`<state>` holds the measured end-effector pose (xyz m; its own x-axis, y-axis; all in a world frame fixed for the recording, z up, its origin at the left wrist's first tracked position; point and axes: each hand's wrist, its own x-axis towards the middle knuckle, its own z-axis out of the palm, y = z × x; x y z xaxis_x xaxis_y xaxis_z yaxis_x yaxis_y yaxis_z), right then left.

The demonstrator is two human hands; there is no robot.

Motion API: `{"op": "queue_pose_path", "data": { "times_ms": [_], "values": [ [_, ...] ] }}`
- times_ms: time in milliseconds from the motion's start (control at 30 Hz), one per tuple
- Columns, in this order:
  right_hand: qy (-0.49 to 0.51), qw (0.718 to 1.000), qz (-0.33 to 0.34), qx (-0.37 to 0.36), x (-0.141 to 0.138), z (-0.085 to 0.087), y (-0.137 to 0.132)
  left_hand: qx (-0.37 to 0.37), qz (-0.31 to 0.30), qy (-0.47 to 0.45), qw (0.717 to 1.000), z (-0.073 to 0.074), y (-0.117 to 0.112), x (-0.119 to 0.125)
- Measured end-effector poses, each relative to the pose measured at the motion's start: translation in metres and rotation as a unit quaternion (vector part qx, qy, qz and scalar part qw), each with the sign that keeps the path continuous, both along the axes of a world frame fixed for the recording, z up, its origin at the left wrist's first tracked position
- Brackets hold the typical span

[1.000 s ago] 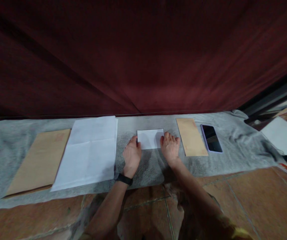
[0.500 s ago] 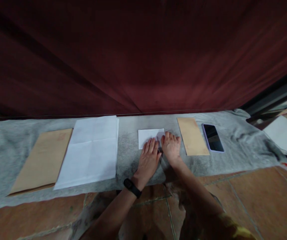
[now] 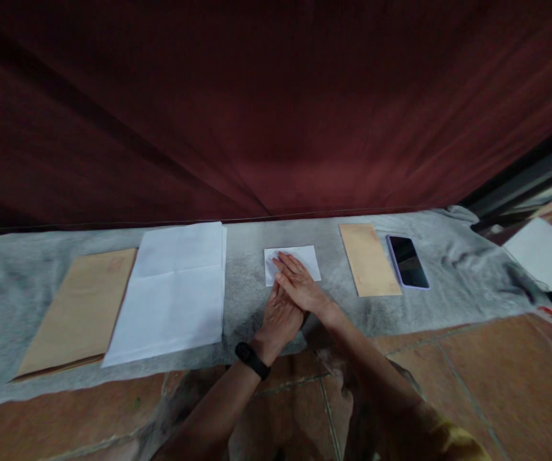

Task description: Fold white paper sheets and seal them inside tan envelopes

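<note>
A small folded white paper (image 3: 305,259) lies on the grey cloth (image 3: 11,282) in the middle. My right hand (image 3: 300,285) lies flat across it, fingers stretched out and pointing left. My left hand (image 3: 278,317), with a black band on its wrist, lies flat under the right hand at the paper's near edge. Its fingertips are hidden by the right hand. Neither hand holds anything.
Left of the hands lie a stack of large white sheets (image 3: 173,291) and a big brown envelope (image 3: 77,307). To the right are a small brown envelope (image 3: 369,259) and a dark phone (image 3: 406,261). A dark red curtain (image 3: 276,109) hangs behind. Tiled floor (image 3: 472,378) lies in front.
My left hand slid from the paper's left edge to its near side. My right hand moved from the right edge onto the paper, crossing over the left hand.
</note>
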<state>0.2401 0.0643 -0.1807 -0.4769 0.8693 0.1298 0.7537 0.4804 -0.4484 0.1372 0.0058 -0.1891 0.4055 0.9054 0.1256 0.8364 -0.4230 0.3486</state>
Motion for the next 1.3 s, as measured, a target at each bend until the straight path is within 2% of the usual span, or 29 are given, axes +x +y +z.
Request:
{"op": "queue_pose_path", "data": {
  "times_ms": [200,367,700,1000,1100,1200,1300],
  "values": [
    [-0.071,0.997,-0.025,0.018,0.021,-0.001,0.000,0.048,0.031,0.017,0.998,-0.006,-0.005,-0.007],
    [-0.113,0.992,-0.042,0.046,0.033,-0.004,-0.003,0.047,0.074,0.040,0.995,-0.002,-0.006,-0.010],
    [-0.140,0.984,-0.096,0.061,0.047,-0.006,-0.001,0.045,0.138,0.055,0.988,0.004,-0.008,-0.028],
    [-0.154,0.979,-0.119,0.061,0.070,-0.011,0.003,0.055,0.152,0.095,0.982,0.010,-0.008,-0.040],
    [-0.146,0.978,-0.134,0.072,0.074,-0.007,0.005,0.058,0.156,0.117,0.979,0.014,-0.007,-0.042],
    [-0.120,0.983,-0.102,0.093,0.069,0.001,0.003,0.049,0.150,0.117,0.980,0.018,0.000,-0.047],
    [-0.095,0.992,-0.003,0.084,0.058,0.007,-0.003,0.039,0.102,0.091,0.990,0.021,0.009,-0.055]
  ]
}}
